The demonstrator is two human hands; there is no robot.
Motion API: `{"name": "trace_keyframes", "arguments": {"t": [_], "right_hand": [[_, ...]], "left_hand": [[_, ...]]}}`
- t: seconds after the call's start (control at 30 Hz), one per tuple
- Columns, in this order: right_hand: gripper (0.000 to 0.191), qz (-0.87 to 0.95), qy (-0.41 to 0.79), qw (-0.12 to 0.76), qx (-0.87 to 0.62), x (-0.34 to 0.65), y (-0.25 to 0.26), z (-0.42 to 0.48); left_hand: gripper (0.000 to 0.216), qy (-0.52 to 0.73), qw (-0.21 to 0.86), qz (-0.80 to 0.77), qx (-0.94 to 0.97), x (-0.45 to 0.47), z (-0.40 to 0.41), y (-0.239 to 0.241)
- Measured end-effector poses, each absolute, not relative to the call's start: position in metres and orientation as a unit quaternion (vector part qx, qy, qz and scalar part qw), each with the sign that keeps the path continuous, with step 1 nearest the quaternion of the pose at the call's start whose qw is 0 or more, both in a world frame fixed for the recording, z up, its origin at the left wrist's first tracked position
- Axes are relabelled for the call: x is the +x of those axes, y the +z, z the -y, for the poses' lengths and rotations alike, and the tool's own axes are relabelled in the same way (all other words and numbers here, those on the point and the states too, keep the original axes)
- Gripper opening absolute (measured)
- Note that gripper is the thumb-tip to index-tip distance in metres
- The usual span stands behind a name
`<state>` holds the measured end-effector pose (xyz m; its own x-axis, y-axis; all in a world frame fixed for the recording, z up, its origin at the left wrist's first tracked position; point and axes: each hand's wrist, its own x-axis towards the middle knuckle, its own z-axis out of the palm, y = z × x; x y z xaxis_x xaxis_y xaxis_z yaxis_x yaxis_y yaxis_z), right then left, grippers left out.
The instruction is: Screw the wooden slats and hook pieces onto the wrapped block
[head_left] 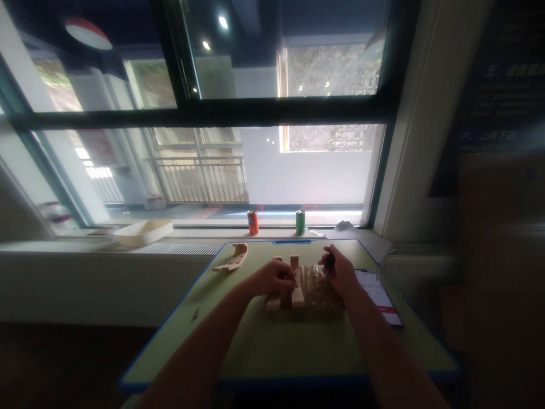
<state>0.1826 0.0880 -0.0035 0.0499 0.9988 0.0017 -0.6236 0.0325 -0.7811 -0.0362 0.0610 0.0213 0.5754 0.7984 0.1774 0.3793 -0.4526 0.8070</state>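
my left hand [273, 277] bends over the blocky wooden assembly [297, 295] on the green table [251, 349], grip unclear to me; my right hand [341, 271] clasps a dark object [330, 260] beside a crinkled plastic bag [314, 279].

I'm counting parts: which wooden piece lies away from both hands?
The curved wooden piece at the table's far-left corner; the other wooden pieces are beside the left hand.

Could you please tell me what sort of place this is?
Probably an indoor work spot, perhaps in a school or office; I cannot tell which. A table with wooden parts stands by a large window, and a sign with writing is at the right.
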Motion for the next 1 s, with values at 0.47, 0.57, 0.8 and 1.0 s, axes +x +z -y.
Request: {"name": "trace_keyframes", "arguments": {"t": [0.47,0.57,0.8,1.0], "right_hand": [[0.022,0.329,0.606,0.647,-0.325,0.180,0.003,-0.081],[0.024,0.344,0.609,0.640,-0.318,0.182,0.008,-0.077],[0.024,0.427,0.591,0.649,-0.217,0.173,0.026,-0.058],[0.025,0.586,0.506,0.592,-0.223,0.155,0.055,-0.067]], "left_hand": [[0.018,0.331,0.265,-0.340,0.839,-0.035,-0.067,0.014],[0.016,0.317,0.255,-0.347,0.845,-0.036,-0.067,0.013],[0.014,0.296,0.263,-0.340,0.853,-0.035,-0.065,0.013],[0.009,0.286,0.248,-0.336,0.862,-0.035,-0.065,0.014]]}}
